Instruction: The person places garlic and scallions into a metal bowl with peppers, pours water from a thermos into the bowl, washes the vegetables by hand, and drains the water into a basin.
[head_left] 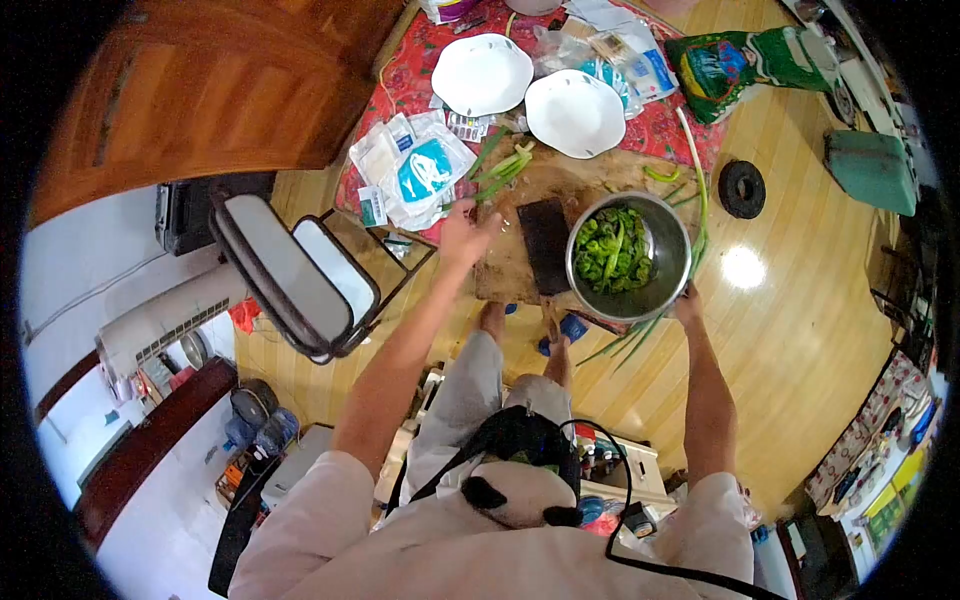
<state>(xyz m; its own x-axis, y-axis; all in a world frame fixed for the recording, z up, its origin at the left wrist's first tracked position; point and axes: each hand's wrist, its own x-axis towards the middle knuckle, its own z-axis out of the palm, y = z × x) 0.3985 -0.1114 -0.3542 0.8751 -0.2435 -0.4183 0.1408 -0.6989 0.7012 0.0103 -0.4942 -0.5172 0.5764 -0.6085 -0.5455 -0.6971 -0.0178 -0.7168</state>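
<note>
A steel bowl holds glossy green cut vegetables, perhaps peppers or leaves. My right hand grips the bowl's lower right rim; some of its fingers are hidden behind the bowl. At the left side of the wooden cutting board, my left hand is open and holds nothing, its fingers slightly blurred. Between my hands a dark-bladed cleaver lies flat on the board, handle toward me. Green onion pieces lie just beyond my left hand. Long green onions run beside and under the bowl.
Two white plates stand on the red patterned tablecloth at the far side. Plastic packets are at the left, and a green bag at the far right. A chair stands left; a black ring lies right.
</note>
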